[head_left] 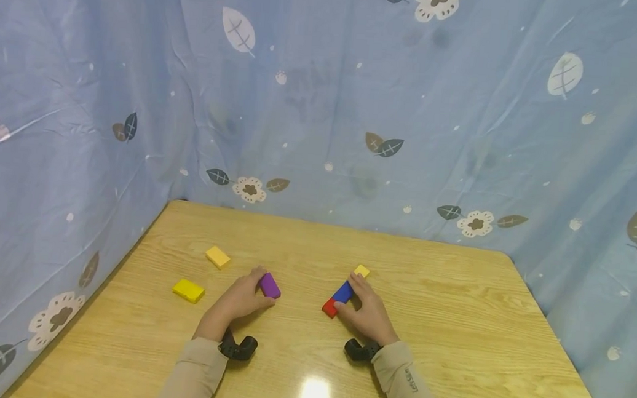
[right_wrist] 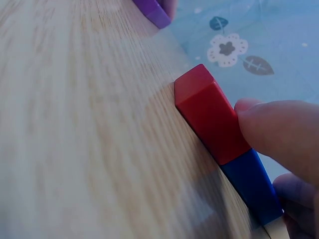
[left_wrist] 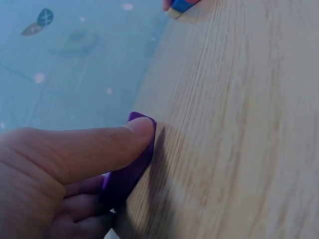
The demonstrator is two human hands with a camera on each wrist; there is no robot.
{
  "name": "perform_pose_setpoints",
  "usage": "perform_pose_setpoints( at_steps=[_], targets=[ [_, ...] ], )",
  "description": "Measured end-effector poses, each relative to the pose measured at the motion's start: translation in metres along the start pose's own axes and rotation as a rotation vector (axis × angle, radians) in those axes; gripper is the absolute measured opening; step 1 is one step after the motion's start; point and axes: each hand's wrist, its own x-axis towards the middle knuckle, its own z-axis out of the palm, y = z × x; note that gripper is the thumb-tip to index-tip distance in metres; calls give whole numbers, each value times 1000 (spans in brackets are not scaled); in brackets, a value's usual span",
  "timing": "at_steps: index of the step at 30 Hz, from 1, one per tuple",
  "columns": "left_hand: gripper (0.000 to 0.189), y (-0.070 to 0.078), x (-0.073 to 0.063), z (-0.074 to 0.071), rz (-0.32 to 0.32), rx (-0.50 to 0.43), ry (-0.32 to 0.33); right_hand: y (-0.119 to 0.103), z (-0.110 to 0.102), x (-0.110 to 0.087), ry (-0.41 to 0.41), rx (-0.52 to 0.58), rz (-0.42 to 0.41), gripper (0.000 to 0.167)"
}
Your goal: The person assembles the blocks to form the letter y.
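My left hand (head_left: 244, 294) pinches a purple block (head_left: 270, 286) between thumb and fingers, low over the wooden table. In the left wrist view, the thumb lies along one edge of the purple block (left_wrist: 130, 174), with the other fingers partly hidden behind it. To the right, my right hand (head_left: 367, 312) grips a row of blocks set end to end. The red block (head_left: 330, 309) is nearest me, the blue block (head_left: 343, 292) follows it, and a yellow block (head_left: 362, 270) lies at the far end. The right thumb touches the red block (right_wrist: 212, 119); curled fingers meet the blue block (right_wrist: 254, 186).
Two loose blocks lie left of my left hand: an orange-yellow block (head_left: 217, 257) farther back and a bright yellow block (head_left: 189, 290) nearer. The wooden table (head_left: 453, 332) meets a blue patterned curtain (head_left: 325, 101) at the back and sides.
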Motion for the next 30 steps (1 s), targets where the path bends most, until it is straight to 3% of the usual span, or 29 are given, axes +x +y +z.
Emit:
perform_pose_setpoints(
  at_steps=[11,18,30],
  targets=[
    [72,1,-1,-1,12,-14,-15,2,0,0,18,-12,-20,74],
    [72,4,-1,1,-19,-24,39,0,0,2,21,13,-34,74],
    [74,16,2,7,10,-73,131,1,0,3,7,6,-10,74]
  ],
)
